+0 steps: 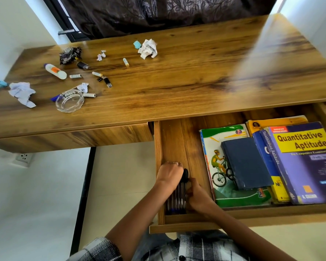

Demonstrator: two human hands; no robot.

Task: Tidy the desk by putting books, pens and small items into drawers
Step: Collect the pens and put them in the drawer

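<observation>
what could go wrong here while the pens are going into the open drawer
1. Both the left hand and right hand hold the bundle of pens at the drawer's left front corner; let go unevenly, the pens could roll toward the books.
2. The drawer is pulled far out over the person's lap, so it could get bumped.
3. The glass ashtray sits near the desk's front edge and could be knocked off.

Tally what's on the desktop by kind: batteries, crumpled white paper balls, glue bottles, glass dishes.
Batteries: 4
Crumpled white paper balls: 4
Glue bottles: 1
Glass dishes: 1
Total: 10
</observation>
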